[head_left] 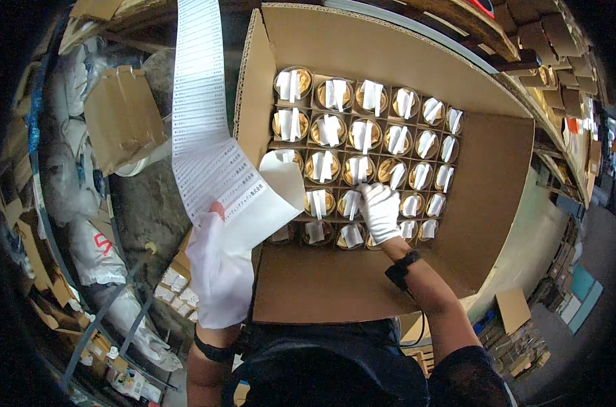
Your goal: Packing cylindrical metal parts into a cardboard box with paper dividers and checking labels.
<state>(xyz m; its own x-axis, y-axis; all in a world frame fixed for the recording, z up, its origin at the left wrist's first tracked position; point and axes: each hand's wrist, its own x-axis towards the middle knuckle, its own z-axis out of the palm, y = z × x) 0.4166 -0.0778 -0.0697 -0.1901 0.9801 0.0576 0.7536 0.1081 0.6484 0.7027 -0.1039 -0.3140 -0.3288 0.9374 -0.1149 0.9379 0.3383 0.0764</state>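
Grasping a long white label strip (200,146), the left hand (218,278) is closed on its lower part beside the carton's left side; one bare fingertip pokes out of the thin pale glove. One right hand (380,211), in a white knitted glove, reaches into the carton with fingers curled down over the containers; whether it pinches anything I cannot tell. Two black bands (211,351) circle the wrists, one on each.

One big open carton (321,288) lies in front of the body, split by a brown divider grid into what looks like six columns and five rows. Each visible cell has one round container (328,130) with tan contents, topped by white paper slips (365,136). Six containers show in each of the three farthest rows; the nearer two rows I cannot count fully. The curled end of the strip covers part of the leftmost column, and the right hand blocks at least one cell. Dark printed lines run across the strip, which rises past the carton's left flap to the upper edge.

Low on the left, one smaller box (184,260) holds several white packets (175,279). Farther out on that side are clear and white plastic bags (97,251) and one creased brown box (123,115). On the far right, a cardboard sheet (513,308) leans near stacked cardboard, beyond it a teal panel (583,295).
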